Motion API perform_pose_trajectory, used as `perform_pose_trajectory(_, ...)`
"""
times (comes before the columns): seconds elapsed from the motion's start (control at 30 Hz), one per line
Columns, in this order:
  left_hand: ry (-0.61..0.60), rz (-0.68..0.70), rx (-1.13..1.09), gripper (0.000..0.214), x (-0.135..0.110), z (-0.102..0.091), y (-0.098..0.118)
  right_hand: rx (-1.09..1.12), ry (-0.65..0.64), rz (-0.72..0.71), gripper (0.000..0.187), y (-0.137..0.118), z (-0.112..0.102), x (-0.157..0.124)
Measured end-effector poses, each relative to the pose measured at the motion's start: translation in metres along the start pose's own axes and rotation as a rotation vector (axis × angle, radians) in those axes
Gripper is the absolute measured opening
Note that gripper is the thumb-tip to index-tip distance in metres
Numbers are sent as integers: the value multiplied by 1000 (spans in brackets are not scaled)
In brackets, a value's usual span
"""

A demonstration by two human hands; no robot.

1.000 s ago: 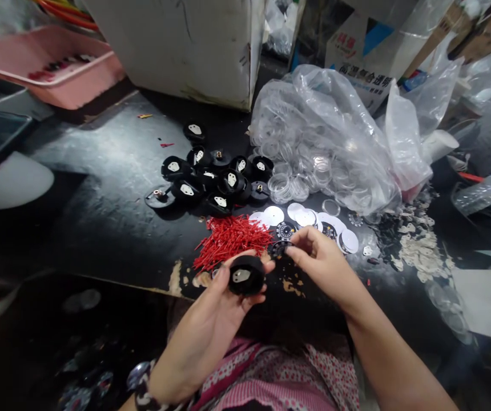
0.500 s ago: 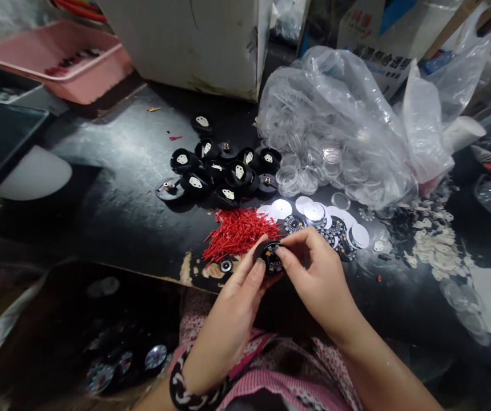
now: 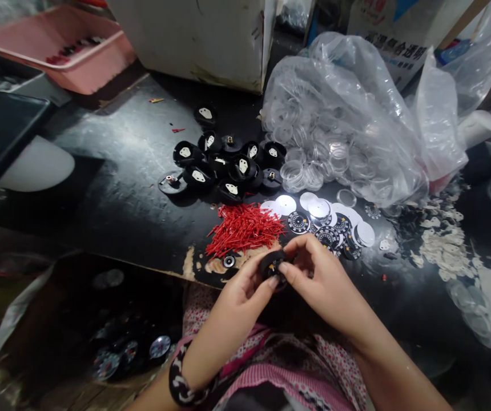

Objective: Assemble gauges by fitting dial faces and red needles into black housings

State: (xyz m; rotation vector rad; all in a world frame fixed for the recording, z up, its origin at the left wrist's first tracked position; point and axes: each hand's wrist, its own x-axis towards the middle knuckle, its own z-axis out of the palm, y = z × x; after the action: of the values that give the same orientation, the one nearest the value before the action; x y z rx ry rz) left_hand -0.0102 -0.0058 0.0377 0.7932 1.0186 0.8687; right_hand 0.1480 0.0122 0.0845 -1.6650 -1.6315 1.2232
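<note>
My left hand and my right hand meet at the table's near edge, both pinched on one small round black part with a printed dial face. Just beyond the fingers lies a heap of thin red pointers. To its right are flat round dial discs, some white, some printed black. Further back sits a cluster of black round housings with white patches. A tiny round piece lies on the table by my left thumb.
A clear plastic bag of transparent round lenses fills the back right. A white box and a pink tray stand at the back left. White scraps litter the right. Finished dials lie below the table's edge.
My left hand turned the black part from its back side to its dial side, and my right hand came in and closed on it. The view drifted slightly.
</note>
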Motion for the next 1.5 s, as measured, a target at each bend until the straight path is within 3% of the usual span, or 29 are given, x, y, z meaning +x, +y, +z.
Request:
perform_pose_trajectory(0.2,48,-8,147,34,-16,-16,-3,-73,-113,-100,16,1,-2,-9)
perform_pose_trajectory(0.43,303,36,-302,29,-11,-19,5,-781,45,-293,10,-10,19,36)
perform_pose_trajectory(0.57,310,43,-455,27,-6,-12,15,-926,85,-386,9,-7,27,46)
perform_pose_trajectory(0.83,317,80,-466,30,-5,-6,16,-606,55,-415,11,-3,17,33)
perform_pose_trajectory(1.0,296,123,-468,25,-5,-3,20,-529,137,-432,12,-4,17,24)
perform_pose_trajectory(1.27,261,103,-458,23,-5,-2,24,-462,107,-391,10,-9,8,14)
perform_pose_trajectory(1.33,250,99,-450,26,-5,-4,23,-448,116,-399,15,-10,6,11)
perform_pose_trajectory(1.5,243,104,-277,40,2,-5,13,-274,85,-405,7,-16,6,5)
